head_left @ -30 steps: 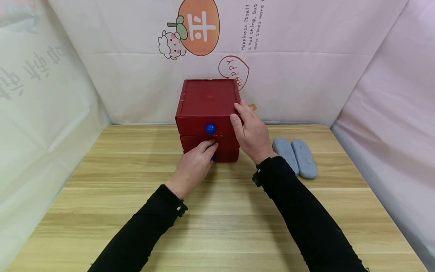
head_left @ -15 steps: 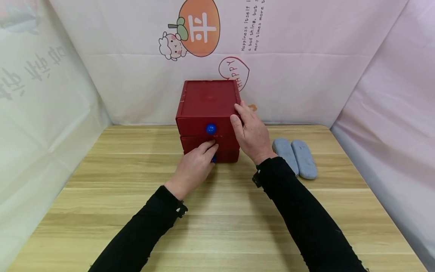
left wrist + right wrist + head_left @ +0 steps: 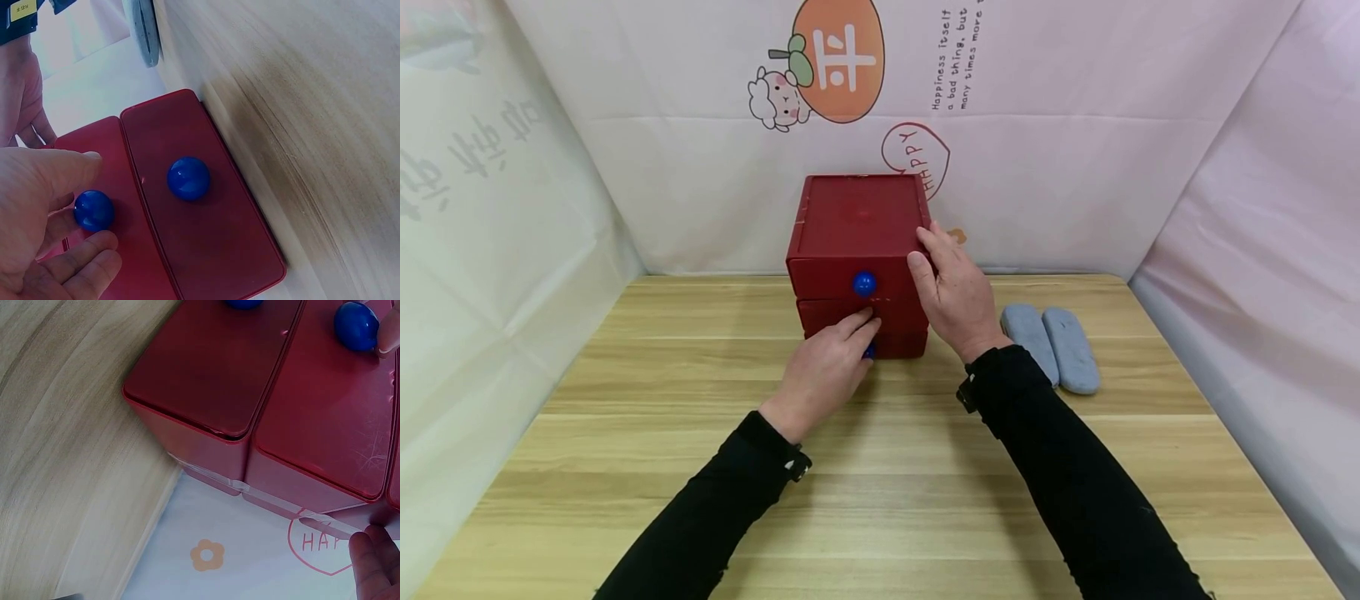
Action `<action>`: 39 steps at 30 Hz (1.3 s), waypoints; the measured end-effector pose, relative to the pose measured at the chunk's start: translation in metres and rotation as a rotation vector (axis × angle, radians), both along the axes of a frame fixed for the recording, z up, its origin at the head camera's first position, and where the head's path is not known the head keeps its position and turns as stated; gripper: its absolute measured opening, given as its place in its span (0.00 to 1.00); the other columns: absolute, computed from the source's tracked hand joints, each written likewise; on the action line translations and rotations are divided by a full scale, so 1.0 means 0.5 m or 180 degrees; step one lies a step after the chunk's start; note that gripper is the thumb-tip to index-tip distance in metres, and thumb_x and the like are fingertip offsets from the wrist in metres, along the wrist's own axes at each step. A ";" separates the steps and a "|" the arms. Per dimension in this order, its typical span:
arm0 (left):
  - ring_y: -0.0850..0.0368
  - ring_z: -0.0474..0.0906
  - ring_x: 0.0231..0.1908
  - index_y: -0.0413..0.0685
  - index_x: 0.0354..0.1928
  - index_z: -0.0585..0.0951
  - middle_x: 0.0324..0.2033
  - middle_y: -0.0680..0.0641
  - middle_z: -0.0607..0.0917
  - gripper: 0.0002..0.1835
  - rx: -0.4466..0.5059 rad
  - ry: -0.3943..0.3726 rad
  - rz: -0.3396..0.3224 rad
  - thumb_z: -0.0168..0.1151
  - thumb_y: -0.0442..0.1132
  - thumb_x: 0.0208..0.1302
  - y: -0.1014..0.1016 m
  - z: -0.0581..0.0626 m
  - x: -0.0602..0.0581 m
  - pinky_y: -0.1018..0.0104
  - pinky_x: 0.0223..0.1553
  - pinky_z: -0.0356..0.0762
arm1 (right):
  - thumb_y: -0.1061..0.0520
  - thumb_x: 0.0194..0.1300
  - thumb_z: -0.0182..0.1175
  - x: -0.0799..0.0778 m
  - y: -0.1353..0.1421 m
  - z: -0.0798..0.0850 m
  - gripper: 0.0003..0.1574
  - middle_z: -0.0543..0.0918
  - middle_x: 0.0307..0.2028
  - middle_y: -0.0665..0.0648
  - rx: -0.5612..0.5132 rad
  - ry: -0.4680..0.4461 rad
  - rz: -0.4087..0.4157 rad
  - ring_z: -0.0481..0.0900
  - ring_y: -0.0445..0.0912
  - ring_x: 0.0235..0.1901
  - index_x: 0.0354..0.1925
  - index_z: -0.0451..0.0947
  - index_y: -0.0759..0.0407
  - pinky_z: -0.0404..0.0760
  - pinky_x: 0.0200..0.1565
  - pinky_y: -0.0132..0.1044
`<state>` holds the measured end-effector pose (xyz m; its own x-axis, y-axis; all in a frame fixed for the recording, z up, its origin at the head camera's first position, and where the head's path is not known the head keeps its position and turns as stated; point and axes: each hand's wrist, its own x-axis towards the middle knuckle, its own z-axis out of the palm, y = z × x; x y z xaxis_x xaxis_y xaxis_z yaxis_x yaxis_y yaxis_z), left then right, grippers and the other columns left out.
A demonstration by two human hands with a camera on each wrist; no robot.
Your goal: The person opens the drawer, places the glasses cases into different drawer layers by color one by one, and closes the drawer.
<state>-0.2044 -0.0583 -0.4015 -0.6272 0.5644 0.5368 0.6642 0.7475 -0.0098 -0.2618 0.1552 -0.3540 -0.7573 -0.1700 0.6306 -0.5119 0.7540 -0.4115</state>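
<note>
A dark red drawer box (image 3: 861, 221) stands at the table's back, its drawers stacked with blue ball knobs. The top drawer's knob (image 3: 865, 284) is in plain sight. My left hand (image 3: 827, 367) is at the middle drawer's front, thumb and fingers spread about its knob (image 3: 94, 210); the left wrist view shows a gap between thumb and knob. A fingertip (image 3: 389, 337) lies right at this knob's edge in the right wrist view. The lowest knob (image 3: 189, 178) stands free of the hand. My right hand (image 3: 958, 296) rests with extended fingers against the box's upper right side.
Two long, rounded grey pieces (image 3: 1051, 348) lie side by side on the wooden table (image 3: 880, 500), right of the box and close to my right wrist. Behind the box hangs a white printed cloth (image 3: 1060, 150), with more white cloth (image 3: 1262, 292) at both sides.
My left hand has shifted very slightly to the left. The right hand, the box and the grey pieces have stayed in place.
</note>
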 end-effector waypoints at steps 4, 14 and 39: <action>0.50 0.79 0.53 0.39 0.63 0.76 0.61 0.41 0.78 0.30 0.0008 -0.0003 -0.0007 0.69 0.42 0.58 -0.001 0.002 0.002 0.61 0.54 0.78 | 0.32 0.74 0.36 0.002 -0.001 0.002 0.40 0.63 0.73 0.53 -0.0004 0.0002 0.0009 0.57 0.41 0.71 0.73 0.62 0.50 0.65 0.67 0.45; 0.49 0.79 0.53 0.41 0.63 0.76 0.60 0.40 0.79 0.30 0.0093 0.0047 -0.0023 0.68 0.43 0.59 -0.009 0.011 0.011 0.59 0.53 0.79 | 0.32 0.74 0.35 0.001 -0.001 0.004 0.40 0.63 0.73 0.53 -0.0002 -0.0014 0.0005 0.57 0.41 0.71 0.73 0.62 0.50 0.65 0.68 0.45; 0.50 0.79 0.52 0.42 0.60 0.79 0.54 0.41 0.83 0.23 0.0366 0.0286 -0.0051 0.64 0.41 0.63 -0.035 0.041 0.026 0.59 0.53 0.79 | 0.32 0.74 0.34 0.007 -0.003 0.007 0.41 0.60 0.74 0.52 -0.0008 -0.0162 0.0013 0.54 0.41 0.72 0.74 0.61 0.50 0.61 0.69 0.44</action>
